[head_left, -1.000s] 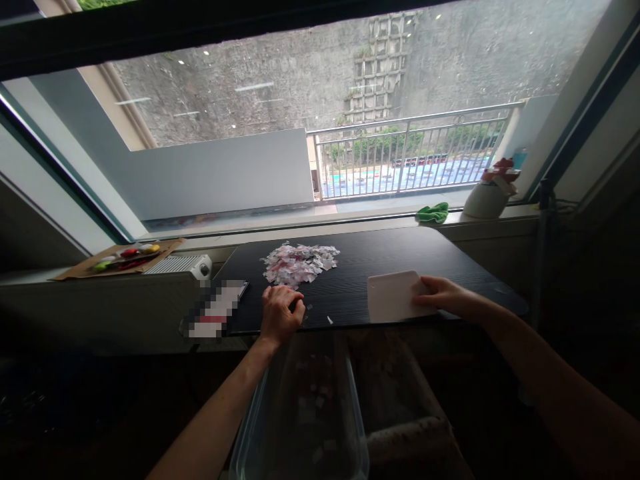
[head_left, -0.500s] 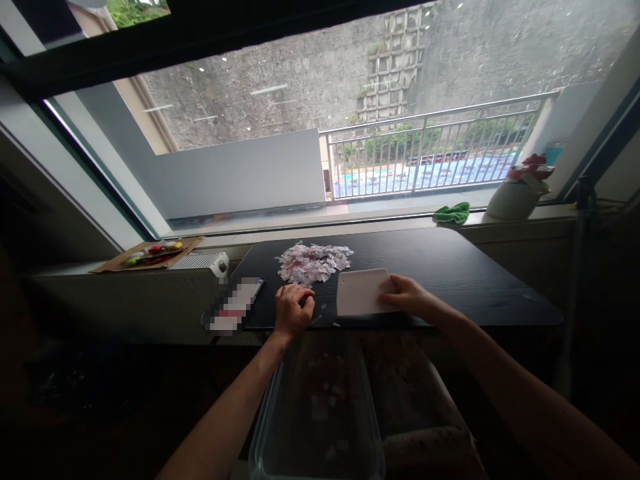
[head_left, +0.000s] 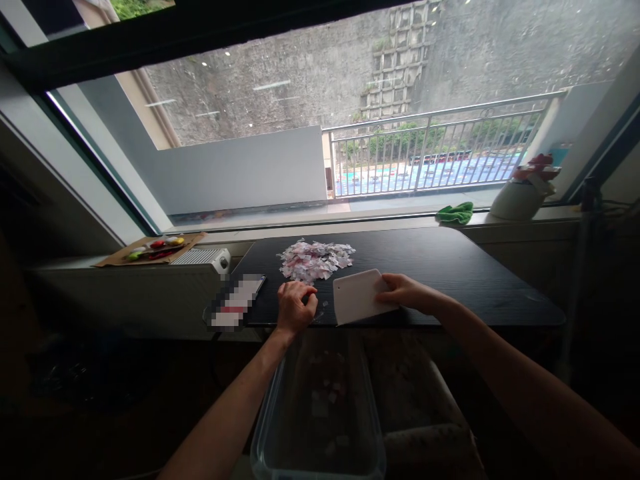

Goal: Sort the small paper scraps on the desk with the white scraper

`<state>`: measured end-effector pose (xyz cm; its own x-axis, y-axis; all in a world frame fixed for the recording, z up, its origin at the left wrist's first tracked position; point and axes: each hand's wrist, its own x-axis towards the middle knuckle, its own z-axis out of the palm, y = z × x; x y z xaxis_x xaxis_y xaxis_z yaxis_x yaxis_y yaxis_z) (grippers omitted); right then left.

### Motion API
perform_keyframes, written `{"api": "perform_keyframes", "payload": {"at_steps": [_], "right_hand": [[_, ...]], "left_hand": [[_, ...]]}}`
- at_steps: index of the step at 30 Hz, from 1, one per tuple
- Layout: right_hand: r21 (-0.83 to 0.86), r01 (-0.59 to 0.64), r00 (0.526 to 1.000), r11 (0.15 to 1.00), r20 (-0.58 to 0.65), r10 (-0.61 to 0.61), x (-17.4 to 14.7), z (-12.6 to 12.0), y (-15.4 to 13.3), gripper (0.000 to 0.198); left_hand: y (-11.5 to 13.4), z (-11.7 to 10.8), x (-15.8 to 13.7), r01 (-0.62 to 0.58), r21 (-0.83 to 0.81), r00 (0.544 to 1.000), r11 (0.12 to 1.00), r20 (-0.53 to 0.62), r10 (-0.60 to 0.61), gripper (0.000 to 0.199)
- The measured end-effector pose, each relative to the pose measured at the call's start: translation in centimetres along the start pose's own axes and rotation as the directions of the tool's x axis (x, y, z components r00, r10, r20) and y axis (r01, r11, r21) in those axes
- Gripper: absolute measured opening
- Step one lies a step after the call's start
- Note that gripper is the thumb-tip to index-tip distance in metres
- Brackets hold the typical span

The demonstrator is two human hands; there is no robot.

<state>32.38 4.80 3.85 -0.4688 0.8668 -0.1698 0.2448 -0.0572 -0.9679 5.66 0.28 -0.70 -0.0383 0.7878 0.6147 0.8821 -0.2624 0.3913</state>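
A heap of small torn paper pieces [head_left: 316, 259], white and pinkish, lies on the black table [head_left: 425, 267]. Just in front of it rests my left hand [head_left: 297, 307], its fingers curled in and nothing visible in them. My right hand [head_left: 403, 293] grips the right side of a white plastic scraper [head_left: 357, 297], a flat plate with rounded corners and a small hole. The scraper is tilted, its lower left corner near the table's front edge. A few scraps lie between the hands. Below the edge stands a clear plastic bin [head_left: 320, 453] with some paper pieces in it.
A phone [head_left: 237, 301], blurred out, lies at the table's left end. Left of the table is a radiator [head_left: 200, 259] with cardboard and colourful items [head_left: 157, 248]. A green cloth [head_left: 455, 213] and a white pot [head_left: 517, 199] sit on the windowsill. A brown box [head_left: 425, 400] stands beside the bin.
The scraper has tilted, its left edge swinging down and slightly left toward the table's front edge. My right hand moved with it. My left hand has stayed almost still.
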Motion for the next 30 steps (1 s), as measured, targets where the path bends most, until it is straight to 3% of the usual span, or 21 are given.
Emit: {"api": "perform_keyframes", "payload": {"at_steps": [7,11,15,17,20,25,30], "right_hand": [[-0.086,0.011,0.999,0.996,0.051,-0.007,-1.8,-2.2,-0.5,0.030],[-0.058,0.070,0.988,0.996,-0.136,-0.077,-1.7,-2.5,-0.5,0.035],[-0.122,0.139,0.933,0.983,-0.317,-0.171,0.8,0.1,0.1,0.027],[-0.171,0.138,0.917,0.976,-0.351,-0.191,1.8,1.5,0.5,0.023],[-0.160,0.123,0.939,0.979,-0.301,-0.168,2.1,2.7,1.0,0.023],[-0.068,0.109,0.979,0.992,-0.168,-0.119,1.4,2.2,2.1,0.029],[-0.042,0.124,0.968,0.991,-0.212,-0.130,2.2,2.2,2.3,0.032]], "left_hand": [[0.2,-0.1,0.0,0.002,0.005,1.000,1.000,0.002,-0.002,0.016],[0.2,-0.1,0.2,0.041,-0.032,0.999,0.999,0.008,-0.041,0.017],[-0.6,-0.6,0.8,0.140,-0.115,0.990,0.983,0.023,-0.138,0.020],[-1.1,-1.0,1.1,0.148,-0.089,0.989,0.985,0.043,-0.145,0.020],[-1.9,-1.4,1.2,0.118,0.032,0.990,0.993,0.072,-0.120,0.018],[-2.3,-1.3,0.5,0.063,0.151,0.995,0.987,0.064,-0.073,0.016],[-2.2,-1.2,0.2,0.042,0.163,0.997,0.986,0.060,-0.053,0.016]]}}
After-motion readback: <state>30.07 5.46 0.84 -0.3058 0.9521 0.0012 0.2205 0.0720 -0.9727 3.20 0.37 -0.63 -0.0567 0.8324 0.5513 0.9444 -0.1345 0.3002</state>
